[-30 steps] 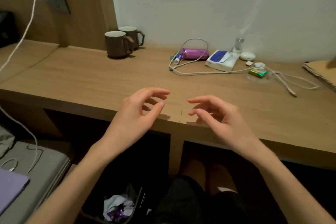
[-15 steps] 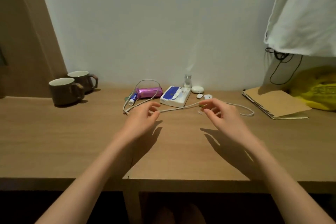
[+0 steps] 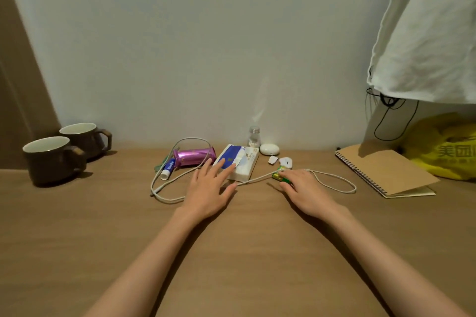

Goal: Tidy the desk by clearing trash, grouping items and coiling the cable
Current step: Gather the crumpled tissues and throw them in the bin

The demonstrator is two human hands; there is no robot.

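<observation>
Head: 2 mugs (image 3: 52, 159), 1 cable (image 3: 253, 180), 1 notebook (image 3: 386, 170).

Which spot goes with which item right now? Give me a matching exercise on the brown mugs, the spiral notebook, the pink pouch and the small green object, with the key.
Items
1. brown mugs
2. spiral notebook
3. pink pouch
4. small green object

Places
A. at the fingertips of the right hand
B. far left of the desk, near the wall
C. right side, beside the yellow bag
D. just left of the tissue pack

Pairs: 1-B, 2-C, 3-D, 4-A
</observation>
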